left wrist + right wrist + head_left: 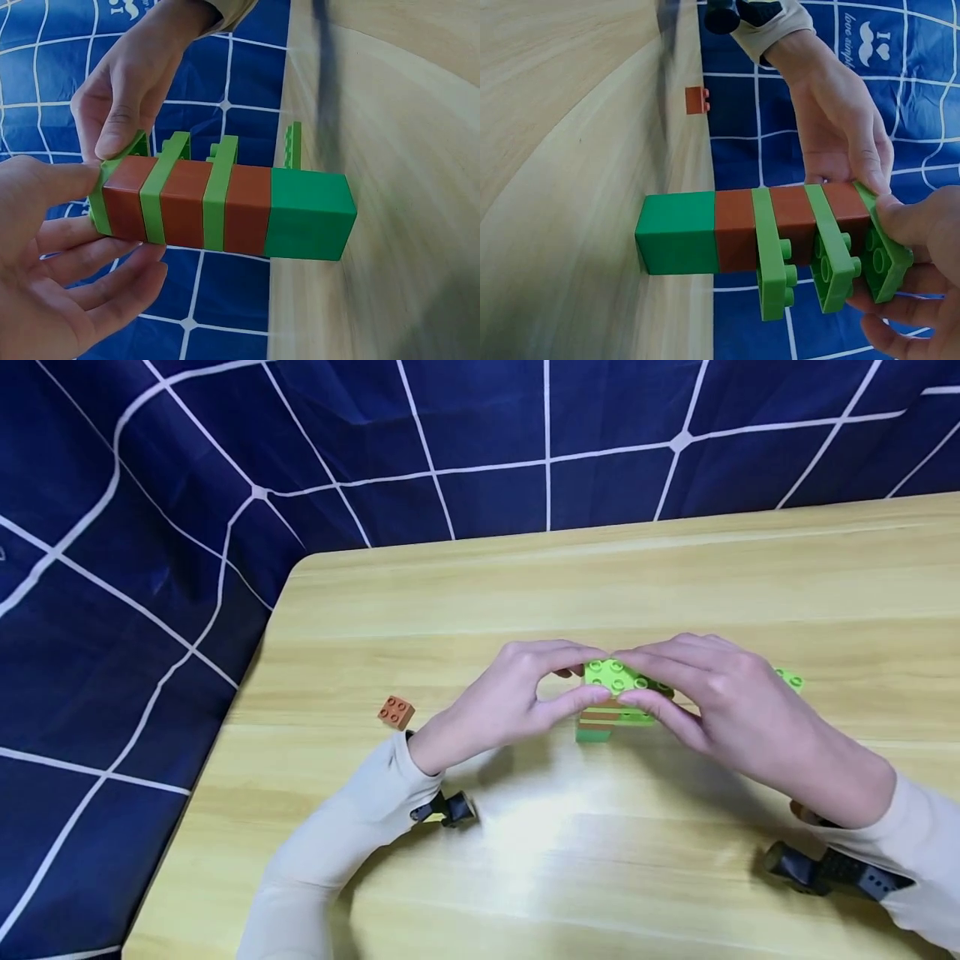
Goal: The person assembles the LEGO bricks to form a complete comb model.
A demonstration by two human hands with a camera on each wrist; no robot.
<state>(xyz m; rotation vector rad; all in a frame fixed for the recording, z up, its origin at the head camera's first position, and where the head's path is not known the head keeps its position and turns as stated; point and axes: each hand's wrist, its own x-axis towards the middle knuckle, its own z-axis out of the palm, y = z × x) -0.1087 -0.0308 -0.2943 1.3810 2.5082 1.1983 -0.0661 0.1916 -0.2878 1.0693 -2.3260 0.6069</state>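
Observation:
A tower of toy building bricks stands on the table, its dark green brick (311, 217) at the bottom. Above that, reddish-brown bricks (736, 229) alternate with light green plates (772, 262) that overhang to the right. The topmost light green plate (611, 675) is between both hands and looks slightly tilted in the right wrist view. My left hand (502, 697) pinches its left end, thumb at the near side and fingers behind. My right hand (720, 702) grips the overhanging right end between thumb and fingers, covering part of its studs.
A loose reddish-brown brick (396, 712) lies on the table (465, 602) to the left. Another light green plate (790, 679) shows partly behind my right hand. A brown object (806, 814) is mostly hidden under the right wrist. Dark blue cloth (495, 427) hangs behind the table.

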